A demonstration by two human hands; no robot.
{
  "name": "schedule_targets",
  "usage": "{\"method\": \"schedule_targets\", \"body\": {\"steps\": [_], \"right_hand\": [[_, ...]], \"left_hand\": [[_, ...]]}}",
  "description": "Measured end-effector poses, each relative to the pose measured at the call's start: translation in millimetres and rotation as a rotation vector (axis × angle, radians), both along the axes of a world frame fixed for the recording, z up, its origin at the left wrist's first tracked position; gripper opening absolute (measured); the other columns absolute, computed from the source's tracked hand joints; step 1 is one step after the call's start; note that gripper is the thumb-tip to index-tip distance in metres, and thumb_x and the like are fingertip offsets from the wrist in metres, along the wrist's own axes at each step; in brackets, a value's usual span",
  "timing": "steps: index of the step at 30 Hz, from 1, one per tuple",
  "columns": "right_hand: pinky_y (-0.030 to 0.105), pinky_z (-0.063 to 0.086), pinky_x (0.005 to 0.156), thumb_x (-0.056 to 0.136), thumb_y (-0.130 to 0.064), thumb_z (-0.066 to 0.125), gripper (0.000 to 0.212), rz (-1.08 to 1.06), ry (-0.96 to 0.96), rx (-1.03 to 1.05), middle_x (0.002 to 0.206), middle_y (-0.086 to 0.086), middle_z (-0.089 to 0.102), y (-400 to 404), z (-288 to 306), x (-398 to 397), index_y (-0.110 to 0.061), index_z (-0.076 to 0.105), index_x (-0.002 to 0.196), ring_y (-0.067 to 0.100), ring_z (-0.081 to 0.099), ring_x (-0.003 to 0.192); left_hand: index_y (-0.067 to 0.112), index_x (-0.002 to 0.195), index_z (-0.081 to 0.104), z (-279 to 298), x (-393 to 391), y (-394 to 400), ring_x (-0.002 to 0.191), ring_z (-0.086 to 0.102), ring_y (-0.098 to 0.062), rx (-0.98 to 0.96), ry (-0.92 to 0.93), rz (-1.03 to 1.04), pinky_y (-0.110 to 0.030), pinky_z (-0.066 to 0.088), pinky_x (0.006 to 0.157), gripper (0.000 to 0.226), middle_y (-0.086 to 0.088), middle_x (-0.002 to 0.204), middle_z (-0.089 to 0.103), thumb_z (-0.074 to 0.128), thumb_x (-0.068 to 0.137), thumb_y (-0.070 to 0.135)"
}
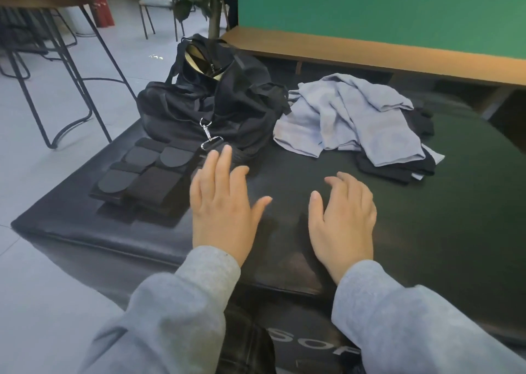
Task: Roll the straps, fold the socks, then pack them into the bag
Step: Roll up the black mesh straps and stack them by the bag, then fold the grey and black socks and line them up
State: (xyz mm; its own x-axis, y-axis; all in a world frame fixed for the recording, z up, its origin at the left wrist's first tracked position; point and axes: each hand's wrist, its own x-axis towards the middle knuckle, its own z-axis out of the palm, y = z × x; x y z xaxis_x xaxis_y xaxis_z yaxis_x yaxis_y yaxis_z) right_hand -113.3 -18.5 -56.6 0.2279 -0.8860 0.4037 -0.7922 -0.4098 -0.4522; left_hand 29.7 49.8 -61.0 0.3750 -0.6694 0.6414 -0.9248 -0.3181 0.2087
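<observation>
Both hands, left hand (225, 203) and right hand (344, 217), hover empty with fingers spread over a black surface (427, 245). White letters "SOF" mark its near edge. Black bag (210, 103), straps (142, 177) far-left; socks (395, 168) far-right.

bag (227, 103): black matt cloth
clip (209, 136): shiny metal
towel (355, 112): pale soft cloth
counter (427, 231): dark, smooth, slight sheen

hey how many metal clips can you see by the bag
1. A single silver snap clip hangs at the front of the black bag, just beyond the left hand. Others may be hidden in the bag's folds or under the grey towel.
</observation>
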Motion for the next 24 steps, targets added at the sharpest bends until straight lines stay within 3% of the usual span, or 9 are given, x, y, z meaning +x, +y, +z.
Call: {"method": "schedule_targets", "body": {"steps": [2,4,6,9,13,15,17,21,24], "right_hand": [[0.044,0.015,0.115,0.094,-0.029,0.046,0.045,-0.038,-0.073,0.015,0.148,0.004,0.032,-2.9,-2.1,0.3,-0.011,0.043,0.135,0.021,0.019,0.137],[0.036,0.013,0.116,0.095,-0.024,0.047,0.046,-0.080,-0.258,0.078,0.150,0.005,0.026,-6.5,1.0,-2.0,-0.008,0.039,0.138,0.019,0.015,0.139],[0.023,0.015,0.109,0.094,-0.016,0.047,0.044,-0.170,-0.529,0.161,0.149,0.006,0.028,-10.3,6.7,-5.8,-0.007,0.038,0.137,0.018,0.019,0.137],[0.023,0.022,0.108,0.093,-0.010,0.046,0.046,-0.228,-0.707,0.259,0.146,0.003,0.030,-15.8,11.0,-8.0,-0.008,0.036,0.138,0.016,0.026,0.137],[0.028,0.023,0.112,0.091,-0.006,0.046,0.049,-0.217,-0.770,0.289,0.148,-0.001,0.025,-27.2,11.3,-8.1,-0.013,0.035,0.138,0.011,0.022,0.138],[0.027,0.020,0.113,0.091,-0.003,0.045,0.048,-0.204,-0.789,0.267,0.149,-0.002,0.022,-31.9,10.6,-6.8,-0.013,0.035,0.137,0.009,0.018,0.140],[0.025,0.018,0.113,0.090,0.000,0.046,0.046,-0.170,-0.748,0.205,0.149,0.002,0.023,-37.8,9.1,-2.7,-0.010,0.037,0.135,0.013,0.016,0.141],[-0.001,0.005,0.101,0.086,0.003,0.053,0.045,-0.162,-0.598,0.086,0.144,0.014,0.033,-70.9,3.8,-0.4,0.000,0.043,0.130,0.025,0.024,0.138],[0.001,0.001,0.099,0.083,0.002,0.056,0.044,-0.187,-0.492,-0.017,0.140,0.019,0.039,-110.7,10.2,-5.4,0.003,0.047,0.126,0.033,0.030,0.135]], "left_hand": [[0.008,0.118,0.050,-1.2,-13.2,-8.8,0.137,0.023,-0.029,0.045,-0.023,-0.069,-0.044,0.016,0.109,0.050,-0.017,0.145,0.037,0.060,0.082,0.042],[0.008,0.125,0.045,-1.3,-25.0,-18.5,0.139,0.021,-0.029,0.111,-0.038,-0.111,-0.045,0.015,0.111,0.052,-0.016,0.148,0.033,0.049,0.088,0.043],[0.008,0.132,0.039,-1.2,-32.7,-28.3,0.140,0.020,-0.029,0.202,-0.059,-0.153,-0.047,0.013,0.111,0.059,-0.015,0.150,0.030,0.038,0.087,0.046],[0.014,0.142,0.025,-4.4,-33.7,-40.8,0.141,0.015,-0.027,0.347,-0.126,-0.256,-0.047,0.007,0.112,0.067,-0.011,0.152,0.027,0.030,0.087,0.052],[0.024,0.148,0.000,-2.6,-27.1,-47.4,0.144,-0.006,-0.016,0.433,-0.070,-0.329,-0.037,-0.012,0.113,0.071,-0.003,0.158,0.007,0.017,0.088,0.058],[0.027,0.149,-0.004,-0.5,-26.2,-48.5,0.142,-0.012,-0.010,0.418,0.013,-0.357,-0.031,-0.014,0.113,0.070,0.003,0.158,-0.002,0.010,0.087,0.058],[0.025,0.150,0.003,3.9,-25.5,-49.1,0.143,-0.009,-0.006,0.387,0.120,-0.354,-0.025,-0.013,0.113,0.071,0.007,0.157,0.002,0.008,0.086,0.056],[0.017,0.148,0.021,6.3,-24.6,-48.8,0.143,0.009,-0.010,0.367,0.228,-0.308,-0.021,-0.008,0.114,0.069,0.003,0.155,0.020,0.017,0.088,0.051],[0.012,0.143,0.034,7.4,-24.9,-48.2,0.141,0.023,-0.016,0.359,0.238,-0.312,-0.025,0.001,0.115,0.063,-0.003,0.150,0.032,0.027,0.089,0.043]]}}
